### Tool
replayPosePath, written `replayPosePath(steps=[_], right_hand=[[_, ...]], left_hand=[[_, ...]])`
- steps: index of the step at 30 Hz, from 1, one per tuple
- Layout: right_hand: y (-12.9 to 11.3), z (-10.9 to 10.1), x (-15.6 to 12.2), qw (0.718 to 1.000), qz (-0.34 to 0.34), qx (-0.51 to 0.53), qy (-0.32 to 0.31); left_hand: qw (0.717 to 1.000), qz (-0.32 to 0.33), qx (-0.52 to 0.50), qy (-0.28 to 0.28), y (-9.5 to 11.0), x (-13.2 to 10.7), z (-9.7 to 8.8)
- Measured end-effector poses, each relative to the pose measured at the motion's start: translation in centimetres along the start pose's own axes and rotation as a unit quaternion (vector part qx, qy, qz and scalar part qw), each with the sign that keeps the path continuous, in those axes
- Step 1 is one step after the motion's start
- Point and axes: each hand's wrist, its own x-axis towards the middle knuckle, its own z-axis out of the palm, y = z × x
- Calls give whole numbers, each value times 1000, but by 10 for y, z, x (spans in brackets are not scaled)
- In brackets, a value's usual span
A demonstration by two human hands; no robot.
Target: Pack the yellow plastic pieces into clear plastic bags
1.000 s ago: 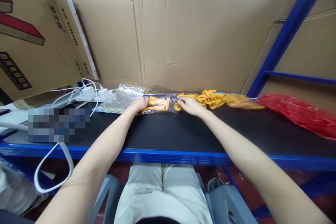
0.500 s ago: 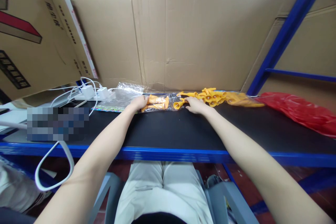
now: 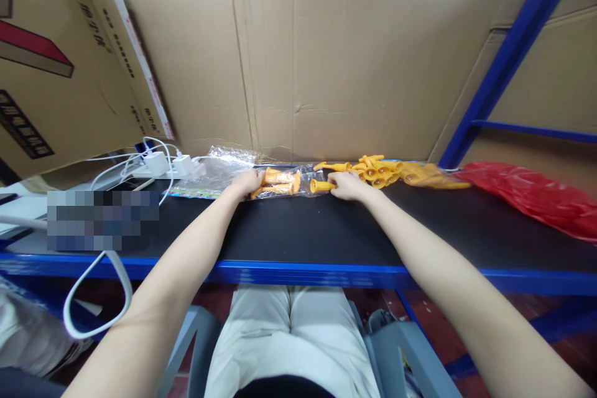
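My left hand [image 3: 247, 183] is closed on the left part of a clear plastic bag [image 3: 305, 175] lying on the black tabletop. Inside the bag are a few yellow-orange horn-shaped plastic pieces [image 3: 277, 189]. My right hand [image 3: 347, 187] pinches the narrow end of one more yellow plastic horn [image 3: 319, 186]. Its wide mouth points left, at the right end of the bag; whether it sits inside the plastic I cannot tell. Just behind and right of my right hand lies a heap of similar yellow horns [image 3: 379, 174].
More clear plastic bags [image 3: 219, 165] lie behind my left hand. White chargers and cables [image 3: 156, 163] sit at the left. A red plastic bag [image 3: 527, 196] lies at the right. Cardboard [image 3: 349, 62] walls the back; a blue rail [image 3: 303, 273] edges the table.
The yellow horn in my right hand has turned, its mouth now facing left instead of toward me. My left hand and the bag have hardly moved.
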Motion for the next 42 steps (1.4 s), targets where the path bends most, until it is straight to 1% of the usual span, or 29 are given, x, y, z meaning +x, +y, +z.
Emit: replayPosePath(steps=[7, 12, 16, 22, 25, 28, 30, 32, 33, 37, 40, 42], right_hand=[[-3, -13, -5, 995, 19, -7, 101], [-7, -12, -5, 993, 5, 13, 114], [-6, -13, -4, 984, 26, 37, 173], [3, -21, -4, 976, 66, 74, 192], [10, -22, -4, 980, 73, 62, 176], [13, -19, -5, 992, 57, 26, 106], [10, -17, -7, 998, 39, 13, 54], [5, -17, -9, 999, 21, 18, 22], [2, -17, -10, 999, 12, 26, 16], [-6, -19, -10, 996, -6, 77, 38], [-5, -19, -7, 990, -10, 122, 72], [-3, -18, -5, 986, -15, 144, 80]], left_hand=[[1000, 5, 3, 2, -1, 1, 1], [1000, 21, -4, -1, -2, 1, 1], [999, 35, -10, -7, -2, 3, 2], [999, 44, -21, -5, -1, 1, 1], [998, 51, -33, -10, 0, -1, -1], [997, 61, -40, -19, 2, -2, -1], [997, 64, -43, -21, 2, -2, -1], [997, 66, -44, -21, 3, -2, -1], [997, 67, -44, -21, 3, -2, -1], [996, 71, -53, -19, 4, -4, -2], [996, 66, -62, -23, 7, -6, -5], [995, 68, -64, -21, 10, -8, -6]])
